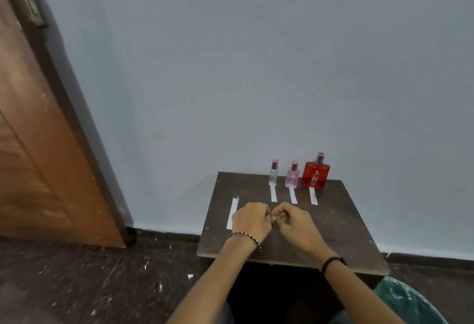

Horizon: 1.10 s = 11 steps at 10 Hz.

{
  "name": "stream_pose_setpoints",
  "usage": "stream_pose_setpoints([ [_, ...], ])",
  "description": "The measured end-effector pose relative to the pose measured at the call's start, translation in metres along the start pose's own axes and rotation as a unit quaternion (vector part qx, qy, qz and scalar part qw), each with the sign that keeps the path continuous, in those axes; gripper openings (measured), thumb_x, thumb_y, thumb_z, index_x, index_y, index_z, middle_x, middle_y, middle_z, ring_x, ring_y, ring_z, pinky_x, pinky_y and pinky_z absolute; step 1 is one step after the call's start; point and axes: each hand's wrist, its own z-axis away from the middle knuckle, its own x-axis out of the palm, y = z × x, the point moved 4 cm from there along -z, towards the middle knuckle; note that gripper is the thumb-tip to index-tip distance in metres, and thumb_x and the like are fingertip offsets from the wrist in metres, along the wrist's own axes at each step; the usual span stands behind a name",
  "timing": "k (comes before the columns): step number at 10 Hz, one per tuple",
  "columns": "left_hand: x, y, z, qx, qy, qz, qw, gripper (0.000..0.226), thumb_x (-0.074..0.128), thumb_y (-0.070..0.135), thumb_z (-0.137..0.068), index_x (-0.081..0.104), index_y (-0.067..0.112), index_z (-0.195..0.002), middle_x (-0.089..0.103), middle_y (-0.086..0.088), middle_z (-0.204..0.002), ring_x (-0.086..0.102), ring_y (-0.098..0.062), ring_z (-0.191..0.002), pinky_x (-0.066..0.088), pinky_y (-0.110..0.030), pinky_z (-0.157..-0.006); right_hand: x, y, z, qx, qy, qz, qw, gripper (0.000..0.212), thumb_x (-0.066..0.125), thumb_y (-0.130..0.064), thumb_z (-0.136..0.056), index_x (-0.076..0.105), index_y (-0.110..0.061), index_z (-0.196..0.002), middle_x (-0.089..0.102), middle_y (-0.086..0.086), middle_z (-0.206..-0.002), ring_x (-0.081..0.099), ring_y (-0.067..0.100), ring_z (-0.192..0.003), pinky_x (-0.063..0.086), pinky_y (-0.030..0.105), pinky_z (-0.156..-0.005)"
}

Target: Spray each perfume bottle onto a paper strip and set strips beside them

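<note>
Meeting at the fingertips over the middle of the small dark wooden table [346,221], the left hand [252,218] and the right hand [295,222] both have their fingers curled inward. Whether they pinch a scrap of paper between them or hold nothing at all I cannot tell; the contact spot is too small to read.

Along the table's far edge, against the pale blue wall [256,67], three bottles stand upright in a row: a slim clear glass bottle with a pink cap [273,173], a pink glass bottle with a pink cap [292,176], and a square red bottle with a silvery neck [315,173]. A short white paper strip lies just in front of each: one before the clear bottle [274,193], one before the pink [293,196], one before the red [313,196]. A longer white paper strip [232,212] lies near the left edge, just beside the left hand.

Judging by this layout, the placing step looks finished for all three bottles. The next move probably calls only for parting the hands without brushing the light strips out of line.
</note>
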Motion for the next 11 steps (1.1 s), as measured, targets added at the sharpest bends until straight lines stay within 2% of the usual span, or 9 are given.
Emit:
stream_pose_setpoints([
  [1, 0.001, -0.033, 0.008, -0.025, -0.018, -0.008, 0.999, 0.023, 0.053, 0.028, -0.092, 0.07, 0.026, -0.107, 0.072, 0.001, -0.109, 0.065, -0.022, -0.106, 0.052, -0.035, -0.086, 0.029, -0.009, -0.006, -0.02, -0.031, 0.034, 0.999, 0.016, 0.062, -0.009, -0.09, 0.068, -0.021, -0.099, 0.071, -0.006, -0.097, 0.064, 0.002, -0.087, 0.05, 0.01, -0.075],
  [2, 0.001, -0.069, 0.015, -0.048, -0.027, -0.021, 0.998, 0.026, 0.052, 0.023, -0.092, 0.068, 0.023, -0.112, 0.07, -0.002, -0.116, 0.062, -0.025, -0.112, 0.048, -0.039, -0.093, 0.061, -0.016, -0.017, -0.041, -0.074, 0.102, 0.991, 0.029, 0.058, -0.014, -0.093, 0.065, -0.018, -0.121, 0.065, -0.002, -0.128, 0.058, 0.014, -0.119, 0.045, 0.03, -0.103],
  [3, 0.003, -0.105, 0.017, -0.064, -0.043, -0.032, 0.997, 0.024, 0.052, 0.021, -0.093, 0.065, 0.019, -0.114, 0.066, -0.003, -0.119, 0.06, -0.025, -0.114, 0.046, -0.04, -0.096, 0.093, -0.021, -0.034, -0.052, -0.148, 0.162, 0.974, 0.048, 0.046, -0.006, -0.097, 0.046, -0.016, -0.144, 0.037, 0.002, -0.157, 0.029, 0.022, -0.147, 0.028, 0.045, -0.118],
  [4, 0.004, -0.126, 0.022, -0.071, -0.046, -0.014, 0.996, 0.036, 0.051, 0.018, -0.095, 0.056, 0.022, -0.131, 0.061, 0.0, -0.133, 0.055, -0.024, -0.123, 0.044, -0.043, -0.102, 0.108, -0.023, -0.049, -0.057, -0.187, 0.251, 0.948, 0.067, 0.044, 0.004, -0.091, 0.027, -0.014, -0.153, 0.016, 0.005, -0.165, 0.009, 0.025, -0.152, 0.02, 0.05, -0.12],
  [6, 0.002, -0.142, 0.031, -0.053, -0.043, 0.004, 0.998, 0.05, 0.046, 0.007, -0.095, 0.043, 0.02, -0.144, 0.056, -0.001, -0.142, 0.053, -0.023, -0.127, 0.042, -0.043, -0.104, 0.139, -0.023, -0.04, -0.095, -0.183, 0.31, 0.928, 0.07, 0.043, 0.002, -0.091, 0.02, -0.013, -0.156, 0.013, 0.004, -0.166, 0.008, 0.023, -0.152, 0.013, 0.04, -0.121],
  [8, -0.005, -0.144, 0.045, -0.051, -0.013, 0.033, 0.998, 0.045, 0.048, 0.002, -0.091, 0.056, 0.025, -0.128, 0.068, 0.001, -0.122, 0.063, -0.025, -0.111, 0.048, -0.042, -0.096, 0.157, -0.037, -0.009, -0.142, -0.181, 0.285, 0.93, 0.068, 0.048, -0.001, -0.093, 0.023, -0.015, -0.155, 0.021, 0.004, -0.164, 0.013, 0.027, -0.151, 0.016, 0.043, -0.121],
  [9, -0.007, -0.142, 0.05, -0.053, -0.004, 0.036, 0.998, 0.044, 0.048, 0.002, -0.089, 0.058, 0.023, -0.126, 0.069, 0.0, -0.119, 0.063, -0.027, -0.11, 0.047, -0.043, -0.095, 0.149, -0.046, -0.003, -0.14, -0.174, 0.242, 0.944, 0.063, 0.046, 0.002, -0.094, 0.029, -0.016, -0.152, 0.029, 0.007, -0.161, 0.019, 0.029, -0.15, 0.026, 0.047, -0.118],
  [10, -0.012, -0.134, 0.054, -0.051, 0.009, 0.022, 0.998, 0.037, 0.046, 0.006, -0.09, 0.059, 0.02, -0.121, 0.07, -0.002, -0.115, 0.062, -0.029, -0.107, 0.045, -0.041, -0.091, 0.129, -0.054, 0.001, -0.115, -0.135, 0.182, 0.967, 0.042, 0.045, -0.004, -0.097, 0.047, -0.013, -0.137, 0.055, 0.011, -0.14, 0.048, 0.032, -0.132, 0.044, 0.047, -0.101],
  [11, -0.019, -0.12, 0.045, -0.046, 0.036, 0.019, 0.998, 0.033, 0.045, 0.015, -0.096, 0.059, 0.02, -0.126, 0.071, -0.004, -0.117, 0.062, -0.03, -0.108, 0.042, -0.04, -0.091, 0.108, -0.058, -0.004, -0.092, -0.064, 0.179, 0.977, 0.021, 0.048, -0.017, -0.098, 0.058, -0.011, -0.115, 0.066, 0.007, -0.114, 0.061, 0.027, -0.106, 0.049, 0.043, -0.091],
])
